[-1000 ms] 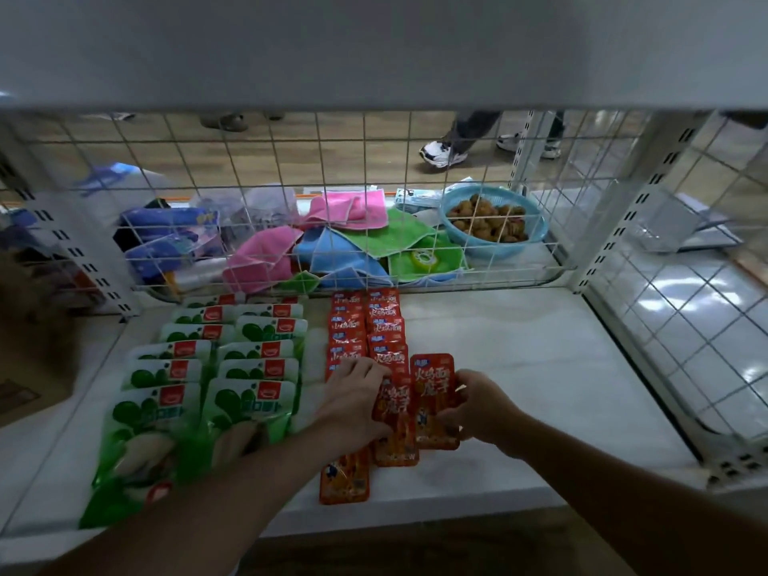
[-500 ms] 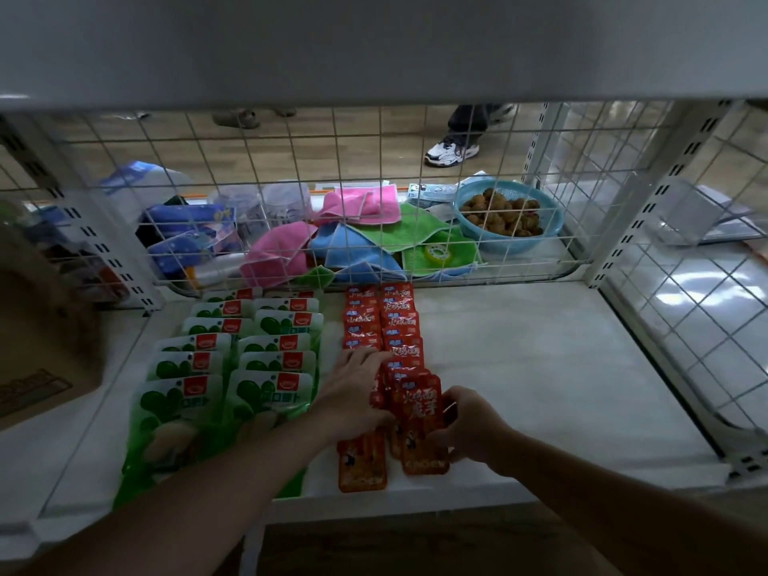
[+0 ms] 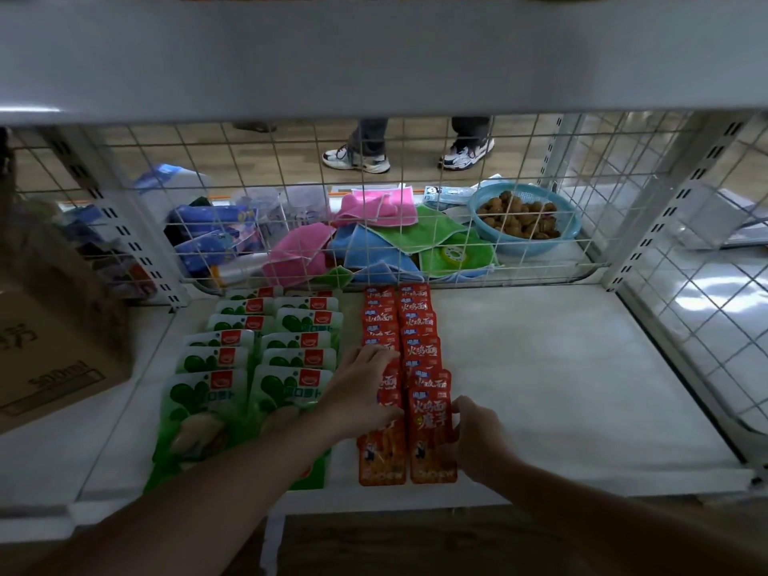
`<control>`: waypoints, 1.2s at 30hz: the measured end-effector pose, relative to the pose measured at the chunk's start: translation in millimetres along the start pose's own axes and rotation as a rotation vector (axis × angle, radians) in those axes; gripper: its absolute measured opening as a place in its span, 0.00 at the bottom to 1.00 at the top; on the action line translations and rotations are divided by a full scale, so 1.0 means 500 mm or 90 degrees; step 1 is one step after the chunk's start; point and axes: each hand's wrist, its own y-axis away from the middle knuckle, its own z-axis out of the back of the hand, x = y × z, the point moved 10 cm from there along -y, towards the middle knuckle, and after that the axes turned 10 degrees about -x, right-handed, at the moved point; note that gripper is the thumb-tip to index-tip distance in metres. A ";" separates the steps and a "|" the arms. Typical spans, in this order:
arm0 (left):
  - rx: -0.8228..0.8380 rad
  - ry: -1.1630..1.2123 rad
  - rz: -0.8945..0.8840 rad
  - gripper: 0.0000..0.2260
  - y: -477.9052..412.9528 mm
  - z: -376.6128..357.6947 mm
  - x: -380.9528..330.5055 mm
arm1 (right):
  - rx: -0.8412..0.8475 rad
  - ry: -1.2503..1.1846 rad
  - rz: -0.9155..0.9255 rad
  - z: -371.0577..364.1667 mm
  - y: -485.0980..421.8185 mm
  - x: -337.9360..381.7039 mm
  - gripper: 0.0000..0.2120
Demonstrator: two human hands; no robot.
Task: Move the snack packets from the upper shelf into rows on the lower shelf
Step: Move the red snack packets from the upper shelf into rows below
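At the far left a cardboard box (image 3: 54, 359) stands on the neighbouring shelf section. On the lower shelf (image 3: 561, 388), the green snack packets (image 3: 291, 326) lie in 2 rows from the wire grid (image 3: 519, 160) at the back to the front edge, each packet overlapping the next one.

Just to the right, the left hand (image 3: 361, 392) rests flat on the left row of the red snack packets (image 3: 419, 313). Its fingers are stretched forward and only slightly bent, and they press on the packets without closing around any of them. The red packets also make 2 rows that touch each other and run from the grid to the front.

The front red packet (image 3: 428, 442) of the right row lies flat near the shelf edge. The right hand (image 3: 478, 438) holds it at its right side, with the thumb on top and the fingers curled against the edge. The rest of the lower shelf to the right is bare white surface.

Behind the grid lie pink, blue and green cloths (image 3: 374, 234), and further right a blue basket (image 3: 525, 243) with round brown things. The upper shelf (image 3: 374, 56) crosses the top of the view, and I cannot tell what lies on it.
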 end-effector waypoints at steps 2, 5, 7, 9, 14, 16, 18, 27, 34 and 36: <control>0.005 0.005 0.005 0.39 0.000 -0.001 0.000 | 0.007 -0.005 0.010 -0.001 0.002 0.005 0.19; 0.012 0.005 0.009 0.38 0.001 -0.004 0.001 | 0.015 -0.017 0.023 -0.001 0.007 0.008 0.19; 0.011 0.000 0.006 0.38 0.001 -0.005 -0.001 | 0.017 -0.015 0.033 -0.002 0.010 0.011 0.20; 0.013 -0.004 0.003 0.38 0.001 -0.006 -0.005 | 0.017 -0.004 0.046 0.000 0.012 0.015 0.21; 0.006 -0.012 0.010 0.38 0.003 0.008 -0.021 | -0.020 0.048 0.086 0.039 0.013 0.043 0.26; -0.010 -0.018 0.020 0.36 0.006 0.022 -0.030 | -0.074 0.092 0.106 0.076 0.012 0.068 0.29; -0.032 -0.045 0.014 0.34 0.008 0.043 -0.044 | -0.117 0.141 0.118 0.112 0.012 0.094 0.31; -0.167 -0.125 -0.069 0.25 0.035 0.177 -0.146 | -0.174 0.333 0.218 0.232 0.043 0.213 0.34; -0.204 -0.168 -0.073 0.28 0.088 0.296 -0.212 | -0.214 0.314 0.241 0.317 0.131 0.289 0.36; -0.217 -0.156 -0.060 0.27 0.103 0.330 -0.224 | -0.229 0.308 0.249 0.344 0.166 0.310 0.36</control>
